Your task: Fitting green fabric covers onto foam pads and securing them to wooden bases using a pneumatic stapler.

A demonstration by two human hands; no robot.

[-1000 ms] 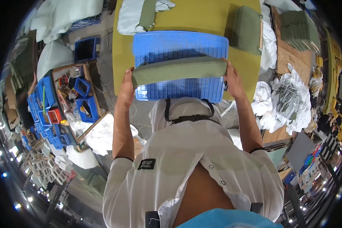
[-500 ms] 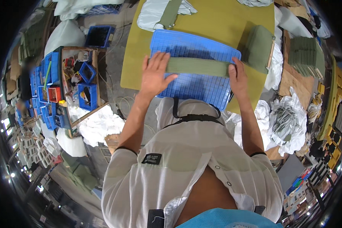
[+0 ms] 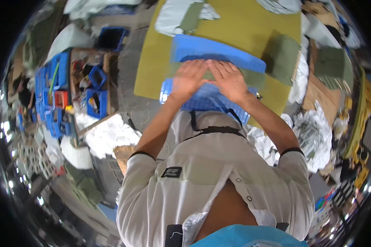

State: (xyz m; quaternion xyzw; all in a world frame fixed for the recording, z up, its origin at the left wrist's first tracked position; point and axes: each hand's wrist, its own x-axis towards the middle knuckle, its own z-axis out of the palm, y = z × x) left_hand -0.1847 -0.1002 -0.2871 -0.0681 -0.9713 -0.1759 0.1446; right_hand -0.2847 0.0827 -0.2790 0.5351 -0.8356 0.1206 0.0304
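Observation:
A long, flat green fabric strip [image 3: 253, 78] lies across a blue plastic crate [image 3: 218, 44] with a gridded surface, blurred a little by motion. On the strip's middle rest my left hand [image 3: 189, 78] and my right hand [image 3: 230, 80], side by side, palms down. Their fingers are stretched out flat, and the index fingertips nearly touch. Neither hand grips the strip; they cover its central part. The strip's two ends show beyond the hands.
The crate sits on an olive-yellow tabletop [image 3: 243, 20]. A green padded block [image 3: 284, 57] stands to its right, and a silvery bag [image 3: 167, 18] lies behind it. Leftward, a wooden-framed bench holds blue bins [image 3: 95, 103]. Crumpled white sheeting [image 3: 111, 136] lies below the bench.
Both hands have moved inward from near the strip's ends to its middle. The right hand has let go of the right end and now lies flat.

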